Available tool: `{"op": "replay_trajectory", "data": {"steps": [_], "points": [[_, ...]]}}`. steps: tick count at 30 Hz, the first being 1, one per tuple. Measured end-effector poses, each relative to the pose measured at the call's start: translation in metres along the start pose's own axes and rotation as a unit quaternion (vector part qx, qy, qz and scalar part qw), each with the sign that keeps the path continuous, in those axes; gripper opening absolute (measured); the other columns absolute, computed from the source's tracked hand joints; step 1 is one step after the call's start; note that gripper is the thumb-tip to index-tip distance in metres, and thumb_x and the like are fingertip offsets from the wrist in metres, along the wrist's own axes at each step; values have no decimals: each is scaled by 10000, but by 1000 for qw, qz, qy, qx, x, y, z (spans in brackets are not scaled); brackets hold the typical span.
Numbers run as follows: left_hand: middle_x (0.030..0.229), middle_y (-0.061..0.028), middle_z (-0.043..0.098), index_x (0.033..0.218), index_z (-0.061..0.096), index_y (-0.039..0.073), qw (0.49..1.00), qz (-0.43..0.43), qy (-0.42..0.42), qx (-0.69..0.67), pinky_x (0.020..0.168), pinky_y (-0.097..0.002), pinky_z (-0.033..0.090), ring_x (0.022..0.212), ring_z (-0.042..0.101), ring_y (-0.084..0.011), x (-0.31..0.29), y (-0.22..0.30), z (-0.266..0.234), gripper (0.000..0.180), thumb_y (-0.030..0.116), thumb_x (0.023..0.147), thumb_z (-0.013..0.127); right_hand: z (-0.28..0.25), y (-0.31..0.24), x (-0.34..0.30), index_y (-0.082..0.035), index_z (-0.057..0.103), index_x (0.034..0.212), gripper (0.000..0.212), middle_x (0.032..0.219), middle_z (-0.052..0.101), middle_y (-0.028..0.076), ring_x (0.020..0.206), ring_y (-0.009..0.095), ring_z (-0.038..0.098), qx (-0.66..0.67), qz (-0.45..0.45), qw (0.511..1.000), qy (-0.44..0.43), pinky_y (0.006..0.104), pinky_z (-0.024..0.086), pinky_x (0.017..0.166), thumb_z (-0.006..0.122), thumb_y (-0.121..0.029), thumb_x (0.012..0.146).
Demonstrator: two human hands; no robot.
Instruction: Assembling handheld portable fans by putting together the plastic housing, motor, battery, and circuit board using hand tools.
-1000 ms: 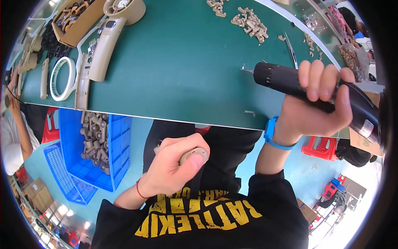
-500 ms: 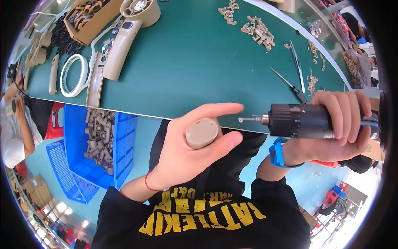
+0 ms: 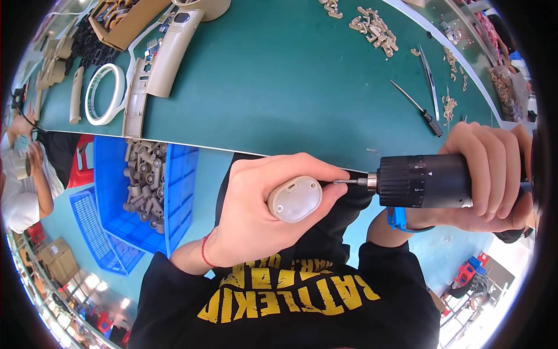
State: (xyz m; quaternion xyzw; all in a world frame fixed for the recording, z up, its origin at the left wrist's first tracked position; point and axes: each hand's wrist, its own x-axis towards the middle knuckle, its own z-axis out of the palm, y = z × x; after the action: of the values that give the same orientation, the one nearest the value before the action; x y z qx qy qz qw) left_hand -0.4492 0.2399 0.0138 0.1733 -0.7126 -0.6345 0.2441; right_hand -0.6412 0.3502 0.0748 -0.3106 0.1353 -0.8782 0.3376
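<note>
My left hand [image 3: 247,203] is wrapped round a beige plastic handle [image 3: 297,200], whose oval end, with small holes in it, faces up. Thumb and forefinger of that hand come together at the tip of a thin metal bit [image 3: 359,181]; whether a screw sits there is hidden by the fingertips. The bit belongs to a black power screwdriver [image 3: 424,180], held level and pointing left. Around its body, at the right, my right hand [image 3: 488,168] is closed.
On the green table [image 3: 279,87] lie a hand screwdriver [image 3: 417,109], tweezers [image 3: 430,81], small beige parts [image 3: 375,32], a tape roll [image 3: 106,94] and a hair-dryer-like shell [image 3: 173,55]. Left below, a blue crate [image 3: 179,192] contains beige parts. Another person [image 3: 26,186] sits far left.
My left thumb and forefinger, spread apart before, have closed at the bit's tip. The handle has moved slightly right and its end has tilted more toward view. The view has shifted a little.
</note>
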Motion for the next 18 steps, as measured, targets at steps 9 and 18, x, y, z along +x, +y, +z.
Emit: {"op": "replay_trajectory", "data": {"steps": [9, 18], "points": [[633, -20, 618, 897, 737, 26, 1000, -9, -4, 25, 509, -198, 378, 530, 514, -57, -2, 1, -5, 206, -64, 712, 750, -10, 8, -2, -44, 519, 829, 261, 553, 585, 33, 416, 118, 571, -15, 13, 999, -31, 230, 554, 454, 728, -81, 677], [833, -85, 670, 1065, 660, 44, 998, 2, -32, 50, 636, -269, 492, 706, 639, -189, -14, -1, -13, 400, 110, 713, 838, -4, 5, -13, -91, 529, 567, 216, 477, 580, 15, 372, 87, 560, 35, -5, 999, 36, 184, 531, 407, 712, -2, 641]]}}
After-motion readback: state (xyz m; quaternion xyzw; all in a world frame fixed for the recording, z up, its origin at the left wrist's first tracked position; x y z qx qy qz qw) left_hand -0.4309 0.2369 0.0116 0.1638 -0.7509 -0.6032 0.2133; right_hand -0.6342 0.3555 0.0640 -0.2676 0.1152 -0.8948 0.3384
